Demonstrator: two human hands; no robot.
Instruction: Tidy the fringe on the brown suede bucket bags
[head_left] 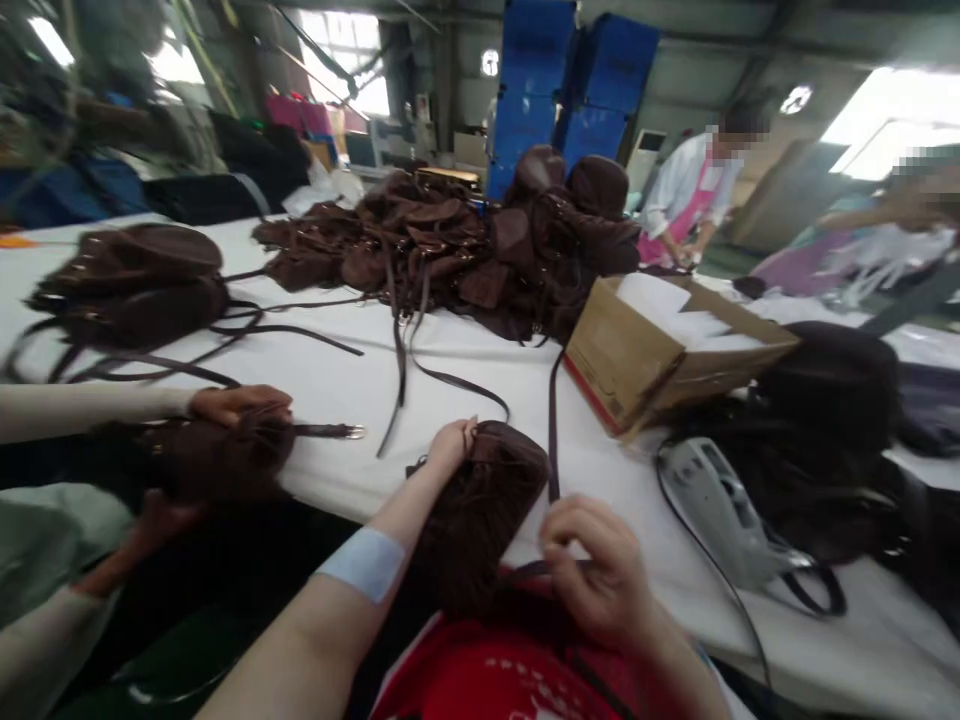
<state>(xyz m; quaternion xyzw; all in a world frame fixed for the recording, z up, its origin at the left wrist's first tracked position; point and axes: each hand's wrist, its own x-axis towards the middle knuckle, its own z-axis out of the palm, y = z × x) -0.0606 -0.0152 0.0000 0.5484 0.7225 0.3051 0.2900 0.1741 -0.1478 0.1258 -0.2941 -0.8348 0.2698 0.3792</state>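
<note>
A dark brown bag (pixel 499 480) rests at the table's near edge, its lower part down against my lap. My left hand (pixel 452 448) is closed on the bag's upper edge. To the right of the bag, my right hand (pixel 600 565) is curled and slightly blurred. A dark strap (pixel 529 571) runs from the bag into its bent fingers. Another long strap (pixel 553 425) lies on the table just beyond my right hand.
A large heap of brown bags (pixel 450 245) covers the table's far side. An open cardboard box (pixel 630 365) and a grey device with a cord (pixel 716 510) stand to the right. At left, a co-worker's hands (pixel 236 402) hold another brown bag (pixel 225 450). More people stand at the far right.
</note>
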